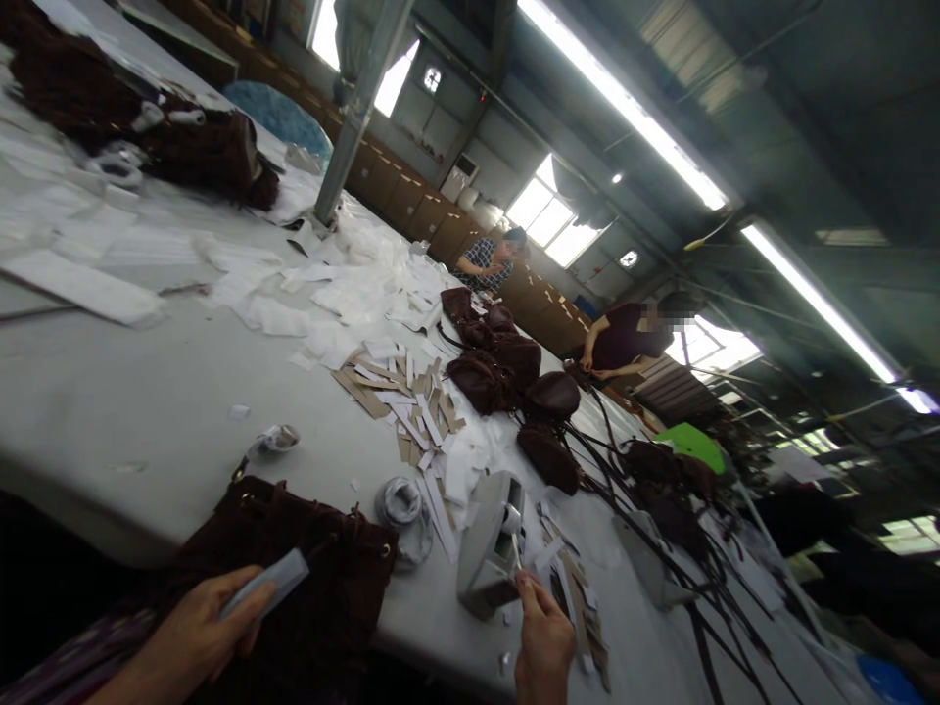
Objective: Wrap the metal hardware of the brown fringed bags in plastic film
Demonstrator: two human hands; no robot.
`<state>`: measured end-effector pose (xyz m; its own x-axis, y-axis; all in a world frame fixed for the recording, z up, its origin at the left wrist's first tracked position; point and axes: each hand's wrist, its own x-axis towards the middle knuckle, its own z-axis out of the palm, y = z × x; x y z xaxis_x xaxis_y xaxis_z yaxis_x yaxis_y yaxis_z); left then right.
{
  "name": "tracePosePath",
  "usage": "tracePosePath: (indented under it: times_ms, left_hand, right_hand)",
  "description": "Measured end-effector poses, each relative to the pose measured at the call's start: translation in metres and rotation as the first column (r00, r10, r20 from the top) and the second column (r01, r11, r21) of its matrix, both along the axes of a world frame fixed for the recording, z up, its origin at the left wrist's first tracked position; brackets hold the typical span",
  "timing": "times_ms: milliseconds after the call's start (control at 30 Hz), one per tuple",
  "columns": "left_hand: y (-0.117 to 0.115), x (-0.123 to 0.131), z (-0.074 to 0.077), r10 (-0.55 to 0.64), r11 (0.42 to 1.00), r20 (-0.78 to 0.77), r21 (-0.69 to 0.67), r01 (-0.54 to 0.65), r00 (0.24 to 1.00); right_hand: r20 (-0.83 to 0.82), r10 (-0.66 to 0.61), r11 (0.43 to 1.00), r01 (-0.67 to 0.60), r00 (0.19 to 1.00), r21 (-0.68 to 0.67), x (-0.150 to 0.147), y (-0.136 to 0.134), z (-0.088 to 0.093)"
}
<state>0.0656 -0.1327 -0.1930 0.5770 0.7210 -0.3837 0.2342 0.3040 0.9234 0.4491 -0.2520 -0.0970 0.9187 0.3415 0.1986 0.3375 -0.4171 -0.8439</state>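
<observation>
In the head view my left hand [202,627] is closed on a pale grey flat strip [268,580], gripped between thumb and fingers. It is over a dark brown bag [315,558] with metal eyelets, lying at the near table edge. My right hand [543,632] is closed in a pinch at the front of a grey tape dispenser [481,558]. A short piece of tape [516,550] runs from the dispenser to those fingertips. Close to the bag sits a bundle of whitish rolled material [403,509].
Cardboard and paper strips [411,406] are heaped behind the dispenser. Several brown bags [506,362] with long straps lie farther back on the white table [183,392]. A metal post [359,117] rises from it. Two people [632,338] stand across the table.
</observation>
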Motion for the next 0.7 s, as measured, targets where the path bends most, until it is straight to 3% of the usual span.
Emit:
tracePosePath:
  times_ms: [200,400,600,700]
  left_hand:
    - [0.000,0.001,0.001,0.024,1.000,-0.027,0.003,-0.024,0.999]
    - [-0.002,-0.001,-0.001,0.033,0.999,-0.019,0.024,-0.032,0.999]
    - [-0.002,0.001,-0.004,0.025,0.999,-0.014,0.029,-0.025,1.000]
    - [-0.004,0.002,0.008,0.091,0.986,-0.017,0.140,-0.088,0.996]
  right_hand:
    - [0.007,-0.083,0.990,0.083,0.997,-0.111,-0.020,-0.031,-0.003]
    - [-0.032,-0.097,0.952,0.084,0.995,-0.295,-0.035,-0.033,-0.020]
    - [0.012,-0.122,0.920,0.117,0.993,-0.374,-0.054,-0.041,-0.026]
    - [-0.057,0.025,0.953,-0.041,0.998,-0.300,-0.097,-0.029,-0.030]
